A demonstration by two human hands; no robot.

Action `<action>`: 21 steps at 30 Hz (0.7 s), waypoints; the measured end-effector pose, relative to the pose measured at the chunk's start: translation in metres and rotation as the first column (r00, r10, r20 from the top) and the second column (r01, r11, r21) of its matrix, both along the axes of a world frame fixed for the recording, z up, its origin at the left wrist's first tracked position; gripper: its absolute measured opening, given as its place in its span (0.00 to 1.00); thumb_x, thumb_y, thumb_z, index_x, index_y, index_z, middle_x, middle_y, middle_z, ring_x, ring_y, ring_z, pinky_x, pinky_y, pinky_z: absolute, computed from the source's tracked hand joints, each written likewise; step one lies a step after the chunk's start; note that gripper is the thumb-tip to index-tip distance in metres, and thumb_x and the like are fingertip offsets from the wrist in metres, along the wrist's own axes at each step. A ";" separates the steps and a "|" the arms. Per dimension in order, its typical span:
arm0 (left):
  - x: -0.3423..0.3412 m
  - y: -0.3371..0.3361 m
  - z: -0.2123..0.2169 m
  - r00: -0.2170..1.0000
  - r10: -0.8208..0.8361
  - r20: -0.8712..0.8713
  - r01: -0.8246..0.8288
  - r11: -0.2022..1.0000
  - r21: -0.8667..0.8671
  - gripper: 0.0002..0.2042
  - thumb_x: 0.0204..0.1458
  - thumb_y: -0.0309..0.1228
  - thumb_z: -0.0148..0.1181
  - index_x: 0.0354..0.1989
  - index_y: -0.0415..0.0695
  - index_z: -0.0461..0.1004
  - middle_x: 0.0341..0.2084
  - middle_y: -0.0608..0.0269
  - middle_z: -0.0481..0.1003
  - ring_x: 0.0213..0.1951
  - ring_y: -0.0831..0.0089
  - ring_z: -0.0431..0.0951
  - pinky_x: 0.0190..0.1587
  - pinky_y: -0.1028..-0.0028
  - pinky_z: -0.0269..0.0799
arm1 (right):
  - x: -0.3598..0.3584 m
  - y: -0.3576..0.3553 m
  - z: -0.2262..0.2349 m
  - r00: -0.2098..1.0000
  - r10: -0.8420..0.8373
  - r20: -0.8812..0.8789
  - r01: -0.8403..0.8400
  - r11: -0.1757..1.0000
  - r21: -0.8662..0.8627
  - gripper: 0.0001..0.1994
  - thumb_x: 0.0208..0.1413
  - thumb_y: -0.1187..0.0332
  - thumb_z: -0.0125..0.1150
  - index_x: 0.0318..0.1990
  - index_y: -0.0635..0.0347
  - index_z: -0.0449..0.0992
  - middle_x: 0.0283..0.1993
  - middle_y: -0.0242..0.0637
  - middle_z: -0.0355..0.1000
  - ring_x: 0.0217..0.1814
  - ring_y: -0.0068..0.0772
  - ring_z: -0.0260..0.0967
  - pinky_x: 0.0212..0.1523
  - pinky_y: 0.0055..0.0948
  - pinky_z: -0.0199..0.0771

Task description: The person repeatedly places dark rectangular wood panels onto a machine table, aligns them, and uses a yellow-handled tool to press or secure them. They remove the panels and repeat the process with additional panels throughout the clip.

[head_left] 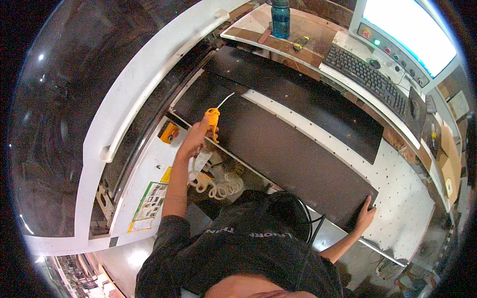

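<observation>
A white perforated tabletop (397, 179) carries dark panels (278, 144). The left hand (196, 139) grips a yellow air gun (212, 121); the right hand (366, 214) rests open on the near panel's corner. A keyboard (367, 77) lies far right.

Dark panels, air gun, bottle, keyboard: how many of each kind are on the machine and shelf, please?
Dark panels: 2
Air gun: 1, held in left hand
Bottle: 1
Keyboard: 1
Total: 5

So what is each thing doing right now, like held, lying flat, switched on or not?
Air blow gun: held in the left hand, nozzle over the panel.
Dark panel: lying flat on the white table, right hand pressing its corner.
Coiled hose: hanging slack.
Screen: lit.
Bottle: upright, capped.
</observation>
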State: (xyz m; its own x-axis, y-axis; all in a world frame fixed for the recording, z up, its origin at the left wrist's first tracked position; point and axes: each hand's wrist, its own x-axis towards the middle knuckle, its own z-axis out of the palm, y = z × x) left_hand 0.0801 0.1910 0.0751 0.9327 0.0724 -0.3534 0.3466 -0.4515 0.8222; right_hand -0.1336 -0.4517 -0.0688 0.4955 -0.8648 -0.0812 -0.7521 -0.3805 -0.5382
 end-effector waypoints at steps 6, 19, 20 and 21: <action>0.074 0.001 -0.029 0.960 0.133 0.248 -0.273 0.658 0.702 0.33 0.71 0.52 0.32 0.43 0.29 0.74 0.35 0.33 0.80 0.41 0.37 0.81 0.47 0.48 0.76 | -0.001 0.000 -0.003 1.000 0.014 0.027 -0.014 1.000 0.009 0.44 0.59 0.28 0.52 0.45 0.76 0.72 0.44 0.66 0.75 0.48 0.64 0.73 0.52 0.50 0.70; 0.016 -0.125 -0.019 0.962 -0.264 -0.071 0.272 0.905 0.327 0.30 0.71 0.50 0.32 0.43 0.33 0.74 0.39 0.30 0.77 0.48 0.34 0.76 0.51 0.45 0.69 | -0.001 -0.003 0.005 1.000 -0.008 0.012 0.007 0.997 0.074 0.43 0.59 0.29 0.53 0.44 0.75 0.74 0.42 0.62 0.76 0.45 0.61 0.73 0.50 0.49 0.71; 0.012 -0.135 -0.011 0.956 -0.283 -0.075 0.291 0.898 0.330 0.30 0.71 0.50 0.32 0.43 0.33 0.74 0.39 0.31 0.77 0.48 0.34 0.76 0.51 0.46 0.69 | 0.000 -0.003 0.005 1.000 -0.006 0.011 0.005 0.997 0.079 0.43 0.59 0.29 0.53 0.44 0.75 0.74 0.42 0.63 0.76 0.45 0.61 0.74 0.50 0.49 0.71; 0.009 -0.142 0.001 0.955 -0.288 -0.065 0.292 0.891 0.348 0.30 0.71 0.50 0.32 0.43 0.33 0.74 0.37 0.32 0.78 0.46 0.35 0.77 0.49 0.46 0.70 | 0.001 -0.003 0.005 1.000 -0.005 0.010 0.004 0.997 0.083 0.43 0.59 0.29 0.53 0.44 0.75 0.74 0.42 0.63 0.76 0.45 0.61 0.74 0.50 0.49 0.71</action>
